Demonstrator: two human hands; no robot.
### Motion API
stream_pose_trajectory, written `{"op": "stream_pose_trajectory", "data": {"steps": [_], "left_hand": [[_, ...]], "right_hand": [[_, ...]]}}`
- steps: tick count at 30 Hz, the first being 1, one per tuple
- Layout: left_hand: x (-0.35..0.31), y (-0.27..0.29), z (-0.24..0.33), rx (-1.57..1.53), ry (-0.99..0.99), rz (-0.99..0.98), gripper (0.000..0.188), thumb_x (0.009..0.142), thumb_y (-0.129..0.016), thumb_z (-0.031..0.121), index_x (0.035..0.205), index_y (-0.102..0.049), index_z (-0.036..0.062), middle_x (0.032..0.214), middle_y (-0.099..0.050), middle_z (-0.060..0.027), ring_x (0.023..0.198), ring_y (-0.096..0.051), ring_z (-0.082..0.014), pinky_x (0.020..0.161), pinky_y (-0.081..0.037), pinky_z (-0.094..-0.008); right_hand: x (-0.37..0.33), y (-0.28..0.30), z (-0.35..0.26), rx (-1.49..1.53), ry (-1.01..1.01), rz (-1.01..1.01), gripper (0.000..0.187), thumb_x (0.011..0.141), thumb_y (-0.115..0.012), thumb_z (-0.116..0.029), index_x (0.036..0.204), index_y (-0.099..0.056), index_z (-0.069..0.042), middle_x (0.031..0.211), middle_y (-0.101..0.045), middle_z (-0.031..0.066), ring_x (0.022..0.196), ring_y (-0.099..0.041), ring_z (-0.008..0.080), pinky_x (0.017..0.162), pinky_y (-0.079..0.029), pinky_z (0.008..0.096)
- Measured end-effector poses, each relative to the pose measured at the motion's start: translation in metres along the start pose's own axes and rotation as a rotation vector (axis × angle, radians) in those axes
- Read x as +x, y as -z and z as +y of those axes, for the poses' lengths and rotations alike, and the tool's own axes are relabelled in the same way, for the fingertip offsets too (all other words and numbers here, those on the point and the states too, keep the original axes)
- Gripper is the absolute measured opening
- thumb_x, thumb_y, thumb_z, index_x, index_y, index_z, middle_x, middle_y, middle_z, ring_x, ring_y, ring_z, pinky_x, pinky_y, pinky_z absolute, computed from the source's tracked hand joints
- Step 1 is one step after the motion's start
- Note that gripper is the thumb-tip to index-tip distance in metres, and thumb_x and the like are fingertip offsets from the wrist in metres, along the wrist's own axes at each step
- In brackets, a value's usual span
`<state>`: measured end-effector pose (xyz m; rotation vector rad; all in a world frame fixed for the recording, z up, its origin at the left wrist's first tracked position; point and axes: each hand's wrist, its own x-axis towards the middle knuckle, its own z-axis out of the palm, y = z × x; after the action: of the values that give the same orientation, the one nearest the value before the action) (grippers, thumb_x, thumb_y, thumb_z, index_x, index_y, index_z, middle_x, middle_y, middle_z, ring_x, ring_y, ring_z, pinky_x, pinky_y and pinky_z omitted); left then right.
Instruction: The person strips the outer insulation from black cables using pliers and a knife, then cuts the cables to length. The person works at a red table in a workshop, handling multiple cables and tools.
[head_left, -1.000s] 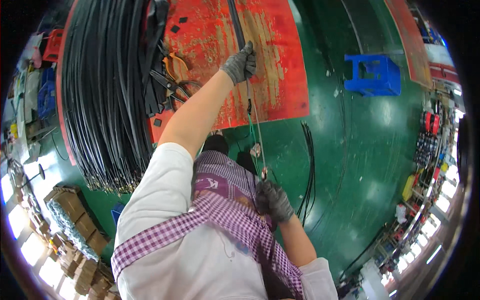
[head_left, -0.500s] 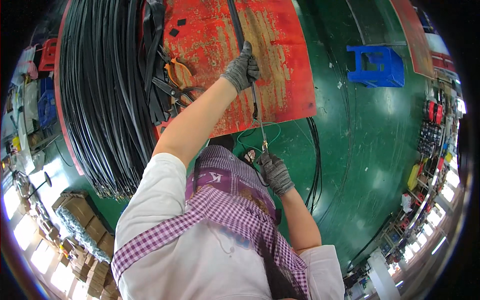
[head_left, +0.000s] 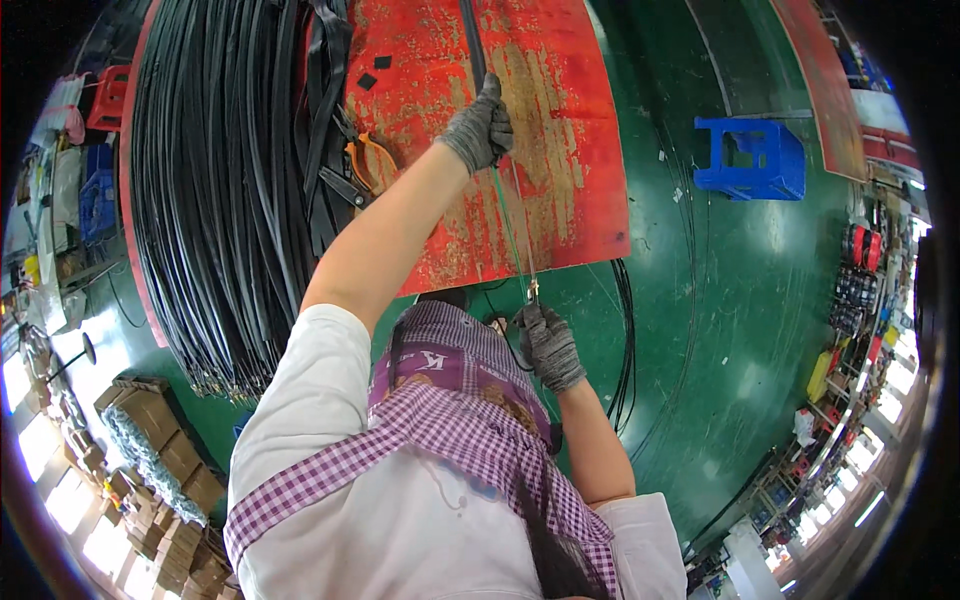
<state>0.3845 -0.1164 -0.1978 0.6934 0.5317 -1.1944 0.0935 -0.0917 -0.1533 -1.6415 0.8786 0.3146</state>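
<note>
My left hand (head_left: 480, 128), in a grey knit glove, is closed around a flat black sleeve or tube (head_left: 472, 38) above the red tabletop. From below this fist a thin green cord (head_left: 510, 218) and a pale, thin strand run toward me, past the table's near edge. They meet at a small metal-tipped piece (head_left: 533, 291) protruding from my right hand (head_left: 550, 350). That gloved hand is closed close to my apron; the glove hides most of what it grips. Left of my left forearm lie orange-handled pliers (head_left: 370, 160) and a dark cutting tool (head_left: 343, 187), partly covered by the arm.
A thick bundle of long black sleeves (head_left: 215, 200) covers the table's left side. Two small black squares (head_left: 367, 81) lie on the worn red tabletop (head_left: 590, 190). Black cables (head_left: 624, 330) hang off its near right corner. A blue stool (head_left: 752, 158) stands on the green floor.
The black length below my left hand no longer shows. The green cord, loosely looped before, now stretches straight between both hands. My left hand has shifted slightly away from me; the right stays nearly still.
</note>
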Motion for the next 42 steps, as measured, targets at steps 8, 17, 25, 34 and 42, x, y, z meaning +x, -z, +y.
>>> {"op": "stream_pose_trajectory", "data": {"steps": [8, 17, 25, 34, 42], "left_hand": [[-0.001, -0.007, 0.010, 0.026, 0.042, 0.029, 0.045, 0.067, -0.058, 0.046, 0.049, -0.029, 0.0164, 0.043, -0.027, 0.0070, 0.033, -0.025, -0.0062, 0.030, -0.023, -0.0203], [-0.009, -0.009, 0.011, 0.019, 0.016, 0.019, 0.041, 0.067, -0.060, 0.044, 0.057, -0.032, 0.0156, 0.045, -0.030, 0.0060, 0.035, -0.028, -0.0064, 0.031, -0.025, -0.0199], [-0.015, -0.020, 0.010, 0.064, 0.005, 0.058, 0.046, 0.068, -0.058, 0.046, 0.050, -0.028, 0.0165, 0.043, -0.025, 0.0071, 0.034, -0.025, -0.0062, 0.030, -0.022, -0.0200], [0.000, -0.016, 0.034, 0.024, -0.086, 0.014, 0.039, 0.071, -0.058, 0.043, 0.057, -0.035, 0.0146, 0.044, -0.030, 0.0048, 0.034, -0.027, -0.0076, 0.031, -0.025, -0.0214], [0.005, -0.007, 0.035, 0.142, -0.120, 0.107, 0.041, 0.074, -0.050, 0.048, 0.056, -0.035, 0.0148, 0.044, -0.033, 0.0040, 0.035, -0.031, -0.0096, 0.032, -0.028, -0.0235]], "right_hand": [[0.003, -0.007, 0.001, -0.060, 0.108, 0.095, 0.029, 0.084, -0.038, -0.025, 0.078, -0.051, 0.000, 0.064, -0.054, 0.0160, 0.060, -0.052, 0.0298, 0.055, -0.040, 0.0358], [-0.006, -0.006, -0.007, -0.098, 0.135, 0.140, 0.027, 0.084, -0.039, -0.024, 0.077, -0.050, 0.000, 0.066, -0.054, 0.0191, 0.064, -0.052, 0.0343, 0.054, -0.040, 0.0387], [0.004, -0.007, 0.000, 0.005, 0.106, 0.094, 0.030, 0.084, -0.040, -0.026, 0.076, -0.050, 0.001, 0.061, -0.051, 0.0122, 0.058, -0.047, 0.0248, 0.055, -0.039, 0.0336], [0.025, 0.019, -0.059, 0.891, -0.258, -0.435, 0.030, 0.084, -0.042, -0.034, 0.070, -0.048, -0.008, 0.047, -0.036, -0.0022, 0.037, -0.031, 0.0102, 0.037, -0.025, 0.0250], [0.051, 0.021, -0.090, 0.658, -0.223, -0.353, 0.030, 0.084, -0.041, -0.035, 0.073, -0.048, -0.008, 0.047, -0.035, -0.0027, 0.038, -0.031, 0.0097, 0.036, -0.027, 0.0251]]}}
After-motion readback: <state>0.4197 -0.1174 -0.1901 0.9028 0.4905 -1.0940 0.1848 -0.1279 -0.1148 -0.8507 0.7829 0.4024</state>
